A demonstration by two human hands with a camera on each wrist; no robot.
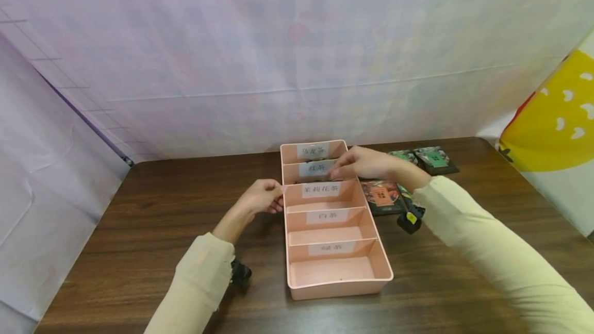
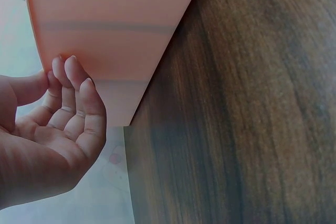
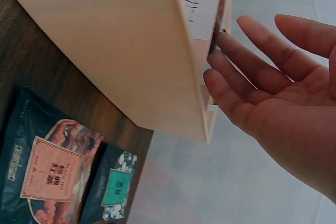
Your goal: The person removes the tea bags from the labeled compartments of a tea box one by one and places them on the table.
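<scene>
A long pink box [image 1: 341, 287] with five labelled compartments stands lengthwise on the table. My left hand [image 1: 261, 197] pinches its left rim between thumb and forefinger; the other fingers curl against the outer wall [image 2: 110, 3]. Over the second compartment from the back is my right hand [image 1: 368, 163]. Its fingers look loose and spread in the right wrist view, the fingertips beside a dark-red tea packet [image 3: 214, 40] standing inside. The compartment wall partly hides that packet. Along the box's right side lies a black tea packet with an orange label [image 1: 382, 196].
Green-labelled tea packets [image 1: 435, 159] lie at the back right of the brown wooden table [image 1: 176, 210]. A pale patterned cloth [image 1: 232, 66] hangs behind the table. Small black devices [image 1: 410, 219] are strapped at both wrists. The three front compartments show bare floors.
</scene>
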